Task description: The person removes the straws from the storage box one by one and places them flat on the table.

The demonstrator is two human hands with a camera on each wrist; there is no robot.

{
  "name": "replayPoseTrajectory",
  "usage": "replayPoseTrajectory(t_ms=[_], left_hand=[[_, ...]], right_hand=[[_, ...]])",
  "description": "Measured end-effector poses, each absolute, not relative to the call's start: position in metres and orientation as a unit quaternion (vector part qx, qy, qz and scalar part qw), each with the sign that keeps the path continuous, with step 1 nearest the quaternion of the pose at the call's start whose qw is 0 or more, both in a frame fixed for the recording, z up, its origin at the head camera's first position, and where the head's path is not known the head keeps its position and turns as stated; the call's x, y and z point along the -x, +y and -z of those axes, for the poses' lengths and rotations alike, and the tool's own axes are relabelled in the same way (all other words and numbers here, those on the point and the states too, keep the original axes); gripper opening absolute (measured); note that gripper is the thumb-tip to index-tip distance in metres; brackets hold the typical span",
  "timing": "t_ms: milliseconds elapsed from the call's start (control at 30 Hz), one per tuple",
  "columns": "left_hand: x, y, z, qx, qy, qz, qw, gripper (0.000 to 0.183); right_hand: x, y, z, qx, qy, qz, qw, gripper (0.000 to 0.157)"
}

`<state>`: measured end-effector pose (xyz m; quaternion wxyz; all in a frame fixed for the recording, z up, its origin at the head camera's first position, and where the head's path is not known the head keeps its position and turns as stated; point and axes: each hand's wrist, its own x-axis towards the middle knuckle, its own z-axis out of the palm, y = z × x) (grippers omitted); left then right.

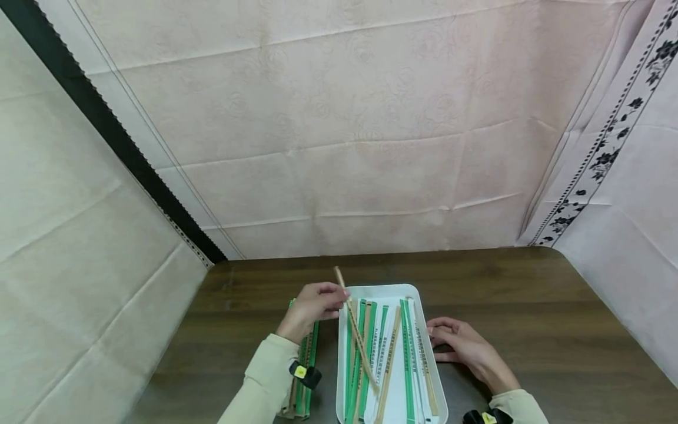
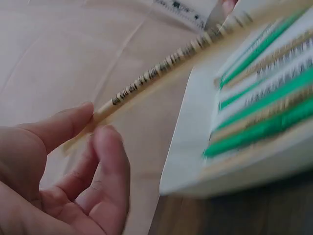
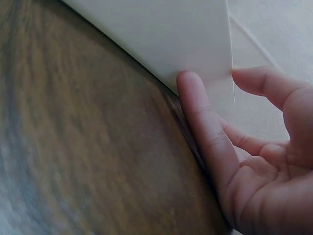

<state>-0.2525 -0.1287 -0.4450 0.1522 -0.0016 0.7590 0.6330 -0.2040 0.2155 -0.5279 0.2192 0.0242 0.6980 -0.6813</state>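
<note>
My left hand (image 1: 316, 303) pinches a slim tan stick (image 2: 161, 68) with dark printed characters near one end, between thumb and fingertips. In the head view the stick slants over the left part of a white tray (image 1: 382, 290). Inside the tray lie several long thin sticks, some in green-and-white wrappers (image 1: 409, 359), others tan (image 1: 389, 365). At the tray's right side is my right hand (image 1: 466, 347); its outstretched fingers (image 3: 198, 100) touch the outer wall in the right wrist view, the thumb at the rim. Whether the held stick's lower end touches the others I cannot tell.
Left of the tray, partly hidden under my left forearm, a pile of green and tan sticks (image 1: 312, 347) lies on the brown wooden table (image 1: 508, 288). Pale cloth (image 1: 371, 147) hangs behind and at both sides of the table.
</note>
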Motion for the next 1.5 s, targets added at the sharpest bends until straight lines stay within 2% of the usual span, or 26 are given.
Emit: replayPoseTrajectory(t_ms=[167,333,600,1100,1500], left_hand=[[0.258,-0.155,0.446,0.037,0.760,-0.635,0.130,0.039],[0.257,-0.175,0.454,0.070,0.784,-0.612,0.077,0.042],[0.248,-0.204,0.482,0.079,0.833,-0.548,-0.005,0.032],[0.238,-0.215,0.496,0.102,0.891,-0.441,0.011,0.019],[0.238,-0.216,0.497,0.081,0.910,-0.406,-0.025,0.013]], right_hand=[[0.204,0.217,0.526,-0.027,0.701,0.679,0.218,0.054],[0.204,0.216,0.526,-0.027,0.698,0.680,0.221,0.055],[0.205,0.216,0.529,-0.026,0.696,0.682,0.223,0.055],[0.205,0.216,0.529,-0.021,0.693,0.687,0.219,0.049],[0.204,0.216,0.529,-0.022,0.690,0.689,0.221,0.048]])
